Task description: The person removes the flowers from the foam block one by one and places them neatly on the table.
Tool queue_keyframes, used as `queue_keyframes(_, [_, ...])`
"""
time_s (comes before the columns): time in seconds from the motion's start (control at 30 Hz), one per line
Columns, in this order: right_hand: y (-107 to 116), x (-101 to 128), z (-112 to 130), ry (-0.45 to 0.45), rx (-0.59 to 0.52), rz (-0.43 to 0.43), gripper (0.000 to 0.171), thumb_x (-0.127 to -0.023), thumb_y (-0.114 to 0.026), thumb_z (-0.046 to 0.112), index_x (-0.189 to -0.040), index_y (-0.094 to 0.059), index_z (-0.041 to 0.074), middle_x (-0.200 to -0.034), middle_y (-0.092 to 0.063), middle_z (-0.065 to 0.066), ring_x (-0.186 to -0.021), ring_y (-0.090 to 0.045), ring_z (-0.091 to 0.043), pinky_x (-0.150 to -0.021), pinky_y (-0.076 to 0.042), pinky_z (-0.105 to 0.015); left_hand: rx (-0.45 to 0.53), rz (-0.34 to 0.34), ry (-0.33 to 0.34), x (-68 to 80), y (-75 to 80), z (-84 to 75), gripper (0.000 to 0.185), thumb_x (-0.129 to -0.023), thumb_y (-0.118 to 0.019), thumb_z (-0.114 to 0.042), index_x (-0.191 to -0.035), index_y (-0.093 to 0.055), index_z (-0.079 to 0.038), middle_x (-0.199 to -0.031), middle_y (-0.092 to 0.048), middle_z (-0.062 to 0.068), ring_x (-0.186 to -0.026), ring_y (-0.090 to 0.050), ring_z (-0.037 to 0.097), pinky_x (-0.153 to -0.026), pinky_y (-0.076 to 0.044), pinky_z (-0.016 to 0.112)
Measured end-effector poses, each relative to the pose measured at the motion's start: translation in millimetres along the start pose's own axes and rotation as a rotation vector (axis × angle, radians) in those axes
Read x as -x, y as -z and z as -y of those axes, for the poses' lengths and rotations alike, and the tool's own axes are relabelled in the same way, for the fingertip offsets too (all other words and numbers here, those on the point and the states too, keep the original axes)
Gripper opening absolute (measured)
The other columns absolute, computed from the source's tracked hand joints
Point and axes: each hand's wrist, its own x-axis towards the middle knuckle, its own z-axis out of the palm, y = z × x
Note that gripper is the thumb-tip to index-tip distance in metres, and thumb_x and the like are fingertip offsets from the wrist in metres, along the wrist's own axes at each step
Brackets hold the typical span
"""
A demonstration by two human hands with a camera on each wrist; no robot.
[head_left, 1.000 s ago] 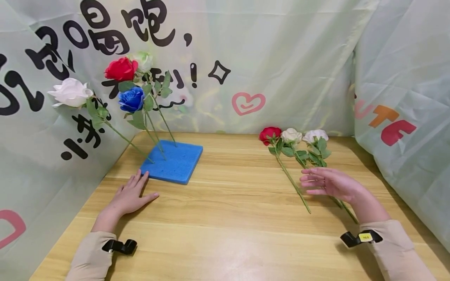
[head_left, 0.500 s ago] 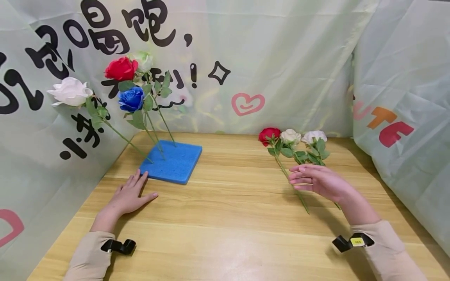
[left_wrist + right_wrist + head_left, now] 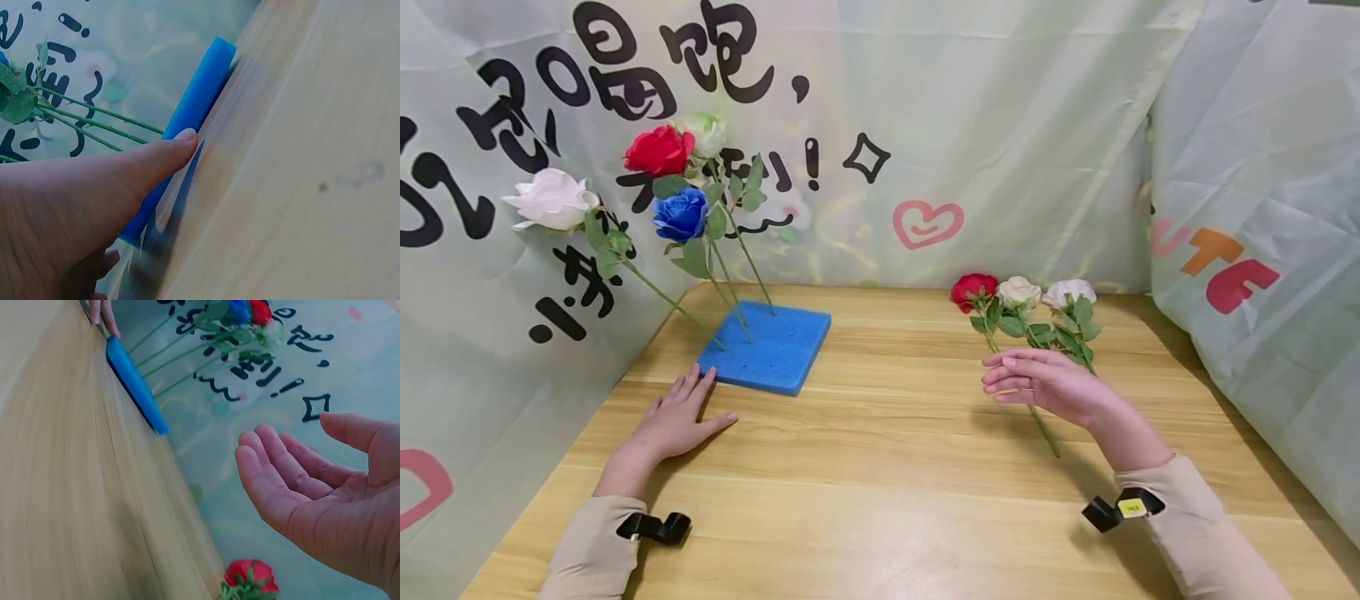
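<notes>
Right hand (image 3: 1045,383) leftward over red rose (image 3: 973,287)

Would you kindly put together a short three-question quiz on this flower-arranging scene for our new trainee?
1. True or false: the right hand grips a flower stem.
2. How many roses stand in the blue foam block? A) two B) four C) six
3. Fill in: the left hand lies flat on the ______, its fingertips by the block's near corner.

Key
1. False: the hand is open, palm bare in the right wrist view, hovering over the stem of the red rose on the table.
2. B: a white rose, a red rose in the block, a blue rose and a pale green rose.
3. table.
</notes>
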Motion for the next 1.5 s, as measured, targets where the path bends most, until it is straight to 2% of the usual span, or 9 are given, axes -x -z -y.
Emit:
queue_keyframes(0.33, [-22,-36,1,-0.017,0.062,-0.002,0.028,-0.105,-0.039,0.01,-0.126,-0.056,0.003,-0.112,-0.071,-0.006,-0.106,-0.068,-0.017,-0.098,-0.054,-0.035,-0.012,0.003,0.004,-1.0,0.0,-1.2,0.098,-0.09,-0.05,-0.067,-0.158,-0.011,-0.008,-0.162,-0.001,0.027,-0.146,-0.007,0.053,-0.107,-0.007,0.078])
queue_keyframes(0.57, [-41,-66,2,-0.047,0.066,-0.005,0.039,-0.103,-0.046,0.013,-0.132,-0.044,-0.013,-0.108,-0.07,-0.006,-0.103,-0.068,-0.019,-0.097,-0.053,-0.039,-0.01,0.004,0.009,-0.6,0.0,-1.7,0.098,-0.09,-0.05,-0.067,-0.158,-0.011,-0.008,-0.162,-0.002,0.027,-0.146,-0.007,0.053,-0.107,-0.007,0.078])
queue_keyframes(0.77, [-56,-92,-3,-0.07,0.058,0.02,0.043,-0.103,-0.047,0.012,-0.134,-0.041,-0.017,-0.105,-0.07,-0.005,-0.101,-0.069,-0.018,-0.097,-0.054,-0.038,-0.01,0.006,0.014,-1.9,-1.6,-0.2,0.098,-0.09,-0.049,-0.068,-0.158,-0.009,-0.009,-0.162,0.0,0.026,-0.147,-0.005,0.052,-0.107,-0.006,0.078])
queue_keyframes(0.97, [-70,-115,-8,-0.082,0.072,0.063,0.045,-0.102,-0.048,0.013,-0.135,-0.04,-0.017,-0.105,-0.07,-0.004,-0.101,-0.068,-0.018,-0.097,-0.054,-0.038,-0.013,0.004,0.014,-2.0,-3.1,1.1,0.099,-0.09,-0.049,-0.069,-0.158,-0.009,-0.009,-0.162,0.0,0.026,-0.147,-0.006,0.052,-0.107,-0.006,0.078])
queue_keyframes(1.2, [-87,-142,-16,-0.101,0.063,0.103,0.042,-0.103,-0.043,0.01,-0.135,-0.041,-0.016,-0.103,-0.071,-0.001,-0.101,-0.067,-0.017,-0.105,-0.047,-0.048,-0.012,0.005,0.014,-2.1,-3.9,1.0,0.099,-0.09,-0.049,-0.069,-0.158,-0.009,-0.009,-0.162,0.001,0.026,-0.146,-0.006,0.053,-0.106,-0.006,0.078])
queue_keyframes(1.5, [-108,-175,-25,-0.101,0.001,0.108,0.04,-0.102,-0.043,0.008,-0.134,-0.042,-0.016,-0.101,-0.071,-0.002,-0.099,-0.068,-0.016,-0.104,-0.048,-0.044,-0.01,0.002,0.011,-1.9,-2.5,0.0,0.099,-0.09,-0.05,-0.068,-0.158,-0.01,-0.009,-0.162,0.0,0.027,-0.146,-0.006,0.053,-0.106,-0.006,0.078])
